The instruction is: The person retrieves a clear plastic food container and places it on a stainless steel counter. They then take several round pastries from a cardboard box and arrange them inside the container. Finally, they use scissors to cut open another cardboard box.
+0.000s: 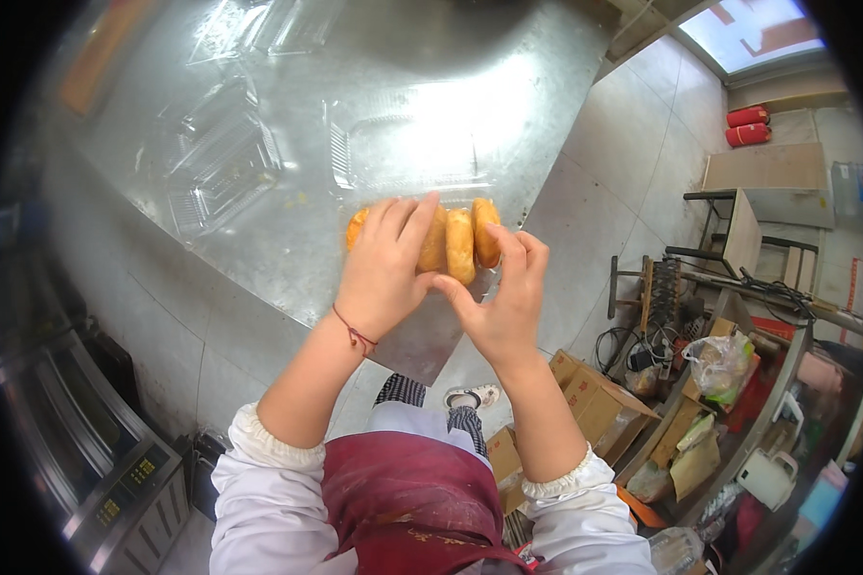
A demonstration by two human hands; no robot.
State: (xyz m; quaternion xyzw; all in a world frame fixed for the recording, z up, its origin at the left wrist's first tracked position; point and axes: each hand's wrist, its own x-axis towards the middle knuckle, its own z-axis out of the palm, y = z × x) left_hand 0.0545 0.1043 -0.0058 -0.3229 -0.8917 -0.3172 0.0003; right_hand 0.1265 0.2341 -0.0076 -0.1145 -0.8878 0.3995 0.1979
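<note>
A row of round, golden-brown pastries (459, 246) stands on edge in the base of a clear plastic clamshell box; its lid (384, 144) lies folded back on the metal table. My left hand (385, 254) reaches over the left part of the row, fingers on the far side and thumb on the near side of a pastry. Some of the row is hidden beneath it. My right hand (505, 311) is at the right end, thumb and fingers apart. Its index fingertip is by the rightmost pastry (486, 233), and its thumb meets my left thumb.
More clear plastic boxes (222, 158) lie on the metal table (307, 278) to the left and at the back. Cardboard boxes (590, 398) and a cluttered shelf (738, 431) stand at the right. An appliance with dark panels (115, 470) is at the lower left.
</note>
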